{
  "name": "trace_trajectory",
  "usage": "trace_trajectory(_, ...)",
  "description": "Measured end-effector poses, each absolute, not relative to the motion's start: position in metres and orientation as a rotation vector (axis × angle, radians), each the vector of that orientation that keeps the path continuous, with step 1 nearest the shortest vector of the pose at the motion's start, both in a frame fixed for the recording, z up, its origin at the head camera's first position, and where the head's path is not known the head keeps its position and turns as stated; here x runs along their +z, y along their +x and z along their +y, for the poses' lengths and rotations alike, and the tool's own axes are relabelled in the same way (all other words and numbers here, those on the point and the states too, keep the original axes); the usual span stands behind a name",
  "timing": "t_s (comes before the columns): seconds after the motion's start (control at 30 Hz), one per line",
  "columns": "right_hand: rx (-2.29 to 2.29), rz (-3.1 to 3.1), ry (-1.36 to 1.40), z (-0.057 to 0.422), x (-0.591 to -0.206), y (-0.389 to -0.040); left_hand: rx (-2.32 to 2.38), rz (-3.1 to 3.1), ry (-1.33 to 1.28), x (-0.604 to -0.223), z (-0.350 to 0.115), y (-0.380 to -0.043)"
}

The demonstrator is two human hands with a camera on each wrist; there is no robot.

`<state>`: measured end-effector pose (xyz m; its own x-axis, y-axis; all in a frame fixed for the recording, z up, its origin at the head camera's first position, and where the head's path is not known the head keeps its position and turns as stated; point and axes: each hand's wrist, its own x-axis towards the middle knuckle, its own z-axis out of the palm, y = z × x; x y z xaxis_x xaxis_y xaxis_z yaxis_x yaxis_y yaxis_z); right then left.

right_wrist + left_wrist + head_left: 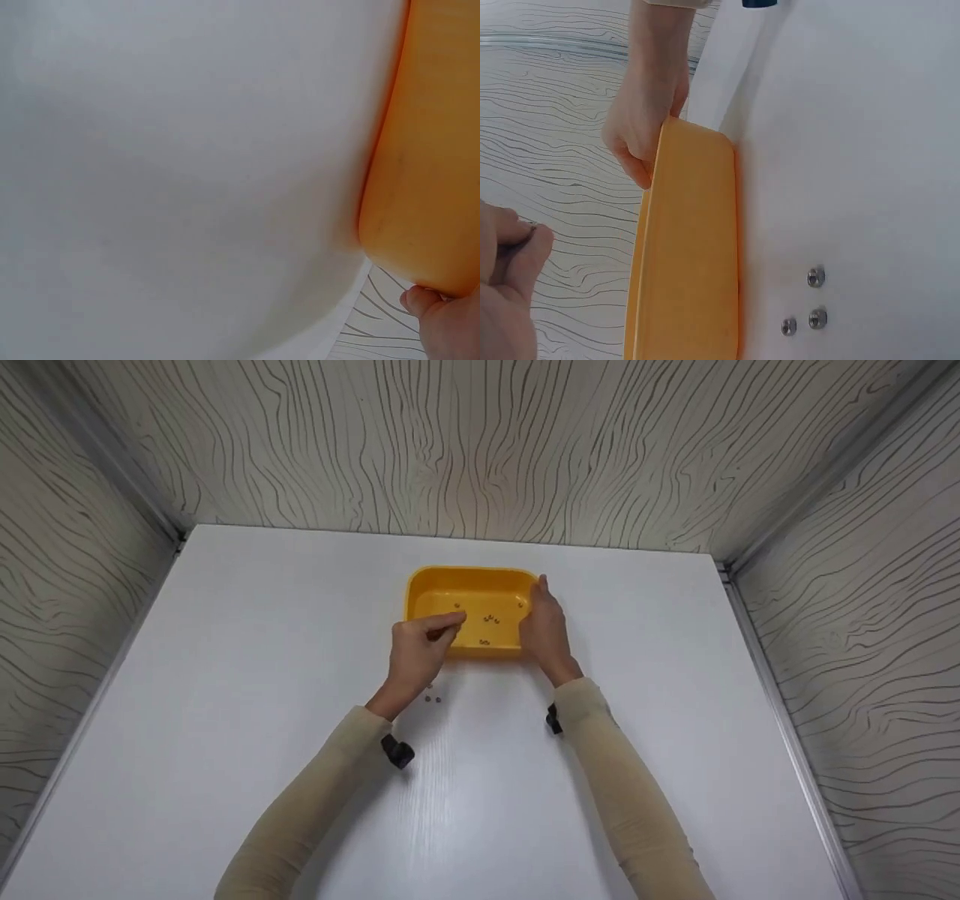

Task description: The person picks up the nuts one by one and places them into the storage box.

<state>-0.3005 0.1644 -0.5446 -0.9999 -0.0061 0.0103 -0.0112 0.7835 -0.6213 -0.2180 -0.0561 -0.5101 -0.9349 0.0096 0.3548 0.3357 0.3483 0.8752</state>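
Note:
A yellow plastic bin (427,604) sits on the white table, with several small metal nuts (491,618) scattered over its floor. My left hand (420,651) is above the bin's near left part, thumb and forefinger pinched together. In the left wrist view, a tiny metal nut (532,223) shows at the tips of that left hand (510,277). My right hand (546,634) grips the right end of the bin, thumb inside and fingers outside the wall. Three nuts (817,319) lie on the table in front of the bin, below my left wrist.
The white table (300,585) ends at a wood-patterned back wall (420,450), with similar panels on both sides. Metal rails (787,712) run along the side edges. A small black camera (397,751) is strapped at my left wrist.

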Motion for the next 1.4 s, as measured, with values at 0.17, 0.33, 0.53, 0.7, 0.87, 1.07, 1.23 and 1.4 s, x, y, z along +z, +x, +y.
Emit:
trace_trajectory(0.17,1.044,-2.950,0.019,0.164,-0.546,-0.299,-1.946,-2.290,-0.145,-0.505,-0.052,-0.223)
trace_trajectory(0.33,1.021,-2.935,0.043,0.167,-0.548,-0.297,-2.225,-2.220,0.021,-0.502,-0.049,-0.233)
trace_trajectory(0.53,1.010,-2.913,0.068,0.171,-0.549,-0.297,-2.419,-2.082,0.215,-0.504,-0.044,-0.243)
trace_trajectory(0.7,0.998,-2.903,0.094,0.170,-0.550,-0.299,-2.454,-2.039,0.309,-0.504,-0.044,-0.252)
trace_trajectory(0.87,0.985,-2.908,0.106,0.168,-0.548,-0.299,-2.445,-2.047,0.370,-0.503,-0.046,-0.260)
trace_trajectory(1.07,1.002,-2.932,0.082,0.166,-0.546,-0.298,-2.409,-2.074,0.396,-0.507,-0.046,-0.267)
trace_trajectory(1.23,0.988,-2.927,0.103,0.167,-0.548,-0.299,-2.355,-2.092,0.405,-0.509,-0.047,-0.269)
trace_trajectory(1.4,0.964,-2.934,0.090,0.167,-0.549,-0.300,-2.211,-2.191,0.400,-0.510,-0.047,-0.270)
